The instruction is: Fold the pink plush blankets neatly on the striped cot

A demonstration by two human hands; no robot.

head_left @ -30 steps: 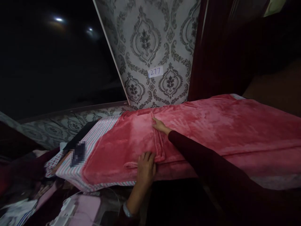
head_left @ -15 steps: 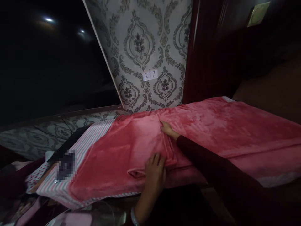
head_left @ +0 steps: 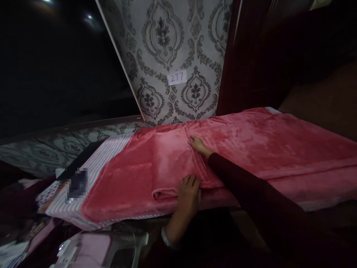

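Note:
A plush pink-red blanket (head_left: 256, 145) is spread across a long flat surface. On its left half lies a folded section (head_left: 170, 152) of pink plush, whose layered, curled end shows at the front. My left hand (head_left: 190, 190), with a band on its wrist, is curled over the near right corner of this fold; its thumb is hidden. Farther back, my right hand (head_left: 198, 144) pinches the fold's right edge with thumb and forefinger, the dark sleeve (head_left: 251, 186) reaching in from the right.
Striped cloth (head_left: 107, 156) shows at the left end, with a blurred-out dark patch (head_left: 77, 185) on it. A big black screen (head_left: 61, 74) stands behind left, beside patterned wallpaper (head_left: 164, 41) bearing a "277" label (head_left: 177, 77). Below left are a clear plastic container (head_left: 125, 238) and heaped clothes.
The view has tipped down a little, so the scene sits higher. My left hand has shifted slightly right along the fold's front edge. My right hand stays at the fold's right edge.

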